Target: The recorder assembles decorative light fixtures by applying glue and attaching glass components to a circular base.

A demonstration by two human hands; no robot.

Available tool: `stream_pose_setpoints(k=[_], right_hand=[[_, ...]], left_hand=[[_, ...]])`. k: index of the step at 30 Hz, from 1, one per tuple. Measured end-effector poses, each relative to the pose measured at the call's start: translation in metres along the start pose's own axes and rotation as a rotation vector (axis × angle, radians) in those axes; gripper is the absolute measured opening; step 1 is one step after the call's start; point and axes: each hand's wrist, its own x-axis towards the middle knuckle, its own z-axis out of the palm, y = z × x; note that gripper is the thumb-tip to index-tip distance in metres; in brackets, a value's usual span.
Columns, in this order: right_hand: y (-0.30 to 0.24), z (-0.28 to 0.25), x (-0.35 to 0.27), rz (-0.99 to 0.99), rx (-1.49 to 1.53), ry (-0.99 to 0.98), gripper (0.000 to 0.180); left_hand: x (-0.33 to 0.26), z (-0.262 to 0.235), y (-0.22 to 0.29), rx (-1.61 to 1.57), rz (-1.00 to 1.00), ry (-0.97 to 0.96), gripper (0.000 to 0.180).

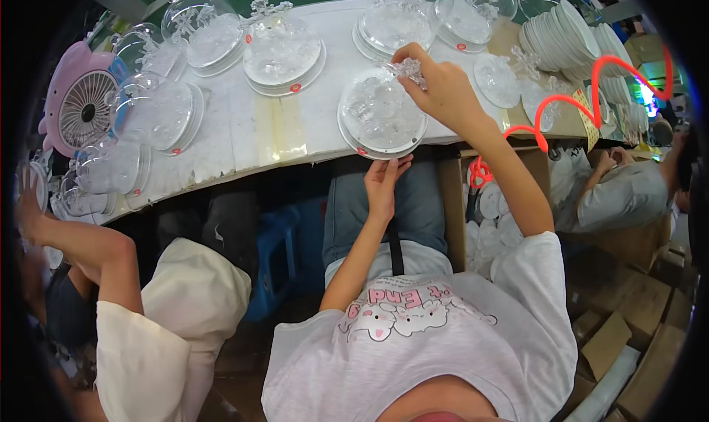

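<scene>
At the table's near edge in front of me sits a round white base (384,119) covered with clear, ice-like plastic pieces. A small red round mark shows on its rim. My left hand (382,185) grips the near rim from below, fingertips against the edge. Over the far right part of the base, my right hand (442,89) is closed in a pinch on a clear plastic ornament (408,70), whose exact shape I cannot make out. Beyond them stands a similar base under a clear dome (402,23). To the left is an uncovered base with clear ornaments (282,56).
More domed bases (210,41) line the table's far and left sides. White plates (561,41) are stacked at the right, near a red coiled hose (561,100). A pink fan (81,100) stands far left. Co-workers sit on both sides; a cardboard box (452,208) is below the table.
</scene>
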Motion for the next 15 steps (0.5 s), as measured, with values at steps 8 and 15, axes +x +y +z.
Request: stream_pose_setpoints(k=[8,15], right_hand=[[-0.002,0.005,0.003,-0.02,-0.013,0.059,0.021],[-0.011,0.003,-0.006,0.071,-0.094,0.058,0.022]], left_hand=[[0.007,-0.002,-0.001,0.031,0.015,-0.022,0.024],[0.003,-0.005,-0.002,0.055,0.004,-0.021,0.027]])
